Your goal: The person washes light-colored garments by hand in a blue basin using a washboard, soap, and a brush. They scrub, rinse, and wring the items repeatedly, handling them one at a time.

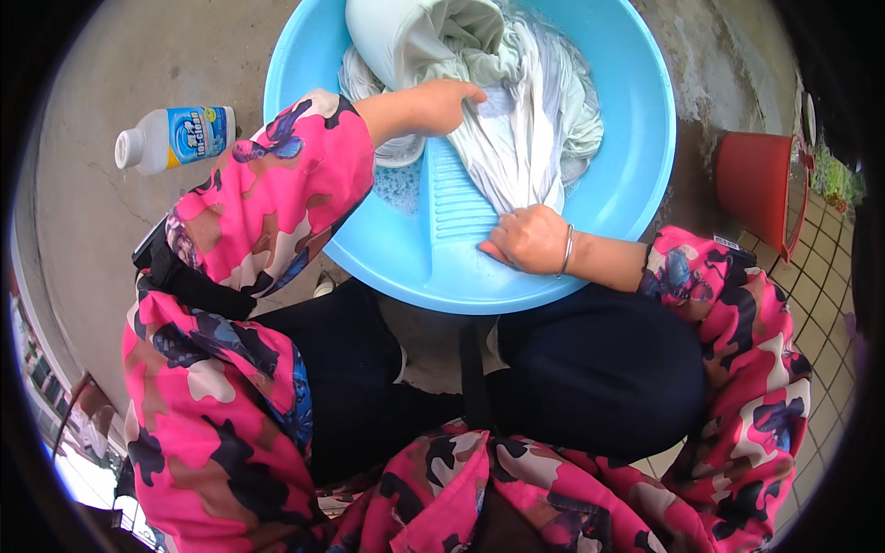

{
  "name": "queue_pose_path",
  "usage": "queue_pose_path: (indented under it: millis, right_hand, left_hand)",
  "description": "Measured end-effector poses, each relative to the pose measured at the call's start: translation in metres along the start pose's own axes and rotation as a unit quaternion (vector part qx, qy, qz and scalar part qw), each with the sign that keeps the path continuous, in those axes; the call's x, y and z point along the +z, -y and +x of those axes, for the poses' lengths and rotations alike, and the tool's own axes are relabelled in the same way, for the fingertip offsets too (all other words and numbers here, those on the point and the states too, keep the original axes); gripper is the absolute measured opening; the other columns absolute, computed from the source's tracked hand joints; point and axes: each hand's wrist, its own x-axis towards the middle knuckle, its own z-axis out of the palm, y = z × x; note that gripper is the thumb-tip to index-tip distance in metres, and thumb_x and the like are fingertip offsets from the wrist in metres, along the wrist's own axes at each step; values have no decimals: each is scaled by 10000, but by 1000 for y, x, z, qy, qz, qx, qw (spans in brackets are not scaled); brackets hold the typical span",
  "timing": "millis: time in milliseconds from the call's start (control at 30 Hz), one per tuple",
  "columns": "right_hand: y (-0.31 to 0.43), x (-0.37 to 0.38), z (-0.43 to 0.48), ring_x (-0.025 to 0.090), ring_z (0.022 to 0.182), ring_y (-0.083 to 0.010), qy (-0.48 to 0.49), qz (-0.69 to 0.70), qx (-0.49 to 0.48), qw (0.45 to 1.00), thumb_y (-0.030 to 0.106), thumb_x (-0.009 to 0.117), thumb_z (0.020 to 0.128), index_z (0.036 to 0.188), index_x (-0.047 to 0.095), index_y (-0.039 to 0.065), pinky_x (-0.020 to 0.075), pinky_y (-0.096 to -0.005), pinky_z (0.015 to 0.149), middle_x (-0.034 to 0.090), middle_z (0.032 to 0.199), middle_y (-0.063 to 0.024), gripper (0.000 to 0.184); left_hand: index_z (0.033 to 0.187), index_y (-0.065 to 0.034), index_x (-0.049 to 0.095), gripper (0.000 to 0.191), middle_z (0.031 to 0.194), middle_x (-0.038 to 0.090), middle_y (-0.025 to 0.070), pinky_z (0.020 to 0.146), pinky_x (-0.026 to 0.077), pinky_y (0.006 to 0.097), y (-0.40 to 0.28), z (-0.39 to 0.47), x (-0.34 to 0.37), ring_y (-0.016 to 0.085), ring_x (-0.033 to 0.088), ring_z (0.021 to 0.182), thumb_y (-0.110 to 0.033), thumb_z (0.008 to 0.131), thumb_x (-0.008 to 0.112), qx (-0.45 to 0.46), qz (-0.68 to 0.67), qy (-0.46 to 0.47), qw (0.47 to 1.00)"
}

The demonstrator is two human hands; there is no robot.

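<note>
A large light-blue plastic washbasin (626, 173) with a ribbed washboard (456, 200) moulded into its inside stands before me. Wet, pale green and white fabric (515, 155) lies bunched in its far part, with suds beside it. Gathered folds of that fabric run down to my right hand (532, 238), which is closed around their end at the near side of the basin. A metal bangle circles that wrist. My left hand (442, 107) is at the fabric's left side, thumb or a finger pointing right; its other fingers are hidden, so its hold cannot be made out.
On the concrete floor at the left lies a cleaning-product bottle (183, 138) with a white cap and blue label. A red plastic bucket (757, 186) stands on the right, near floor tiles (823, 283). My knees are against or close to the basin's near rim.
</note>
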Motion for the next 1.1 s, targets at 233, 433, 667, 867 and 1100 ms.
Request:
queue_pose_path:
  millis: [233,433,667,867,1100]
  right_hand:
    - [-56,26,16,584,512,-283,-70,-63,166,982,356,468,870,585,592,71,460,-389,464,587,568,-111,421]
    - [-26,19,11,570,486,-259,-72,-12,66,995,294,564,797,536,545,75,454,-380,462,538,506,-102,341]
    - [8,-5,23,551,466,-252,-11,32,35,999,339,563,809,534,548,90,451,-381,465,527,502,-85,372]
    - [-63,50,23,592,528,-271,-50,-27,137,989,316,505,848,596,579,80,469,-386,485,577,559,-112,353]
    - [-41,34,27,566,494,-287,-45,-9,124,991,358,536,835,549,539,72,450,-392,466,572,568,-124,405]
  left_hand:
    - [1229,-81,493,617,1268,458,180,1001,323,337,-3,-3,0,296,404,1211,123,667,338,-33,7,-10,999]
    - [1224,-41,487,632,1272,466,157,1017,305,329,-5,-1,-1,265,403,1223,155,650,309,-40,-53,9,998]
    - [1232,-73,486,556,1247,486,170,969,355,331,2,-5,-2,290,434,1186,79,711,366,-16,-63,-25,998]
    - [1193,-67,515,545,1224,491,177,973,348,339,11,-1,3,301,434,1173,94,693,368,-5,-32,-32,999]
    - [1159,-84,537,515,1205,483,170,967,354,345,23,-2,17,307,436,1156,89,688,421,65,40,-64,995]
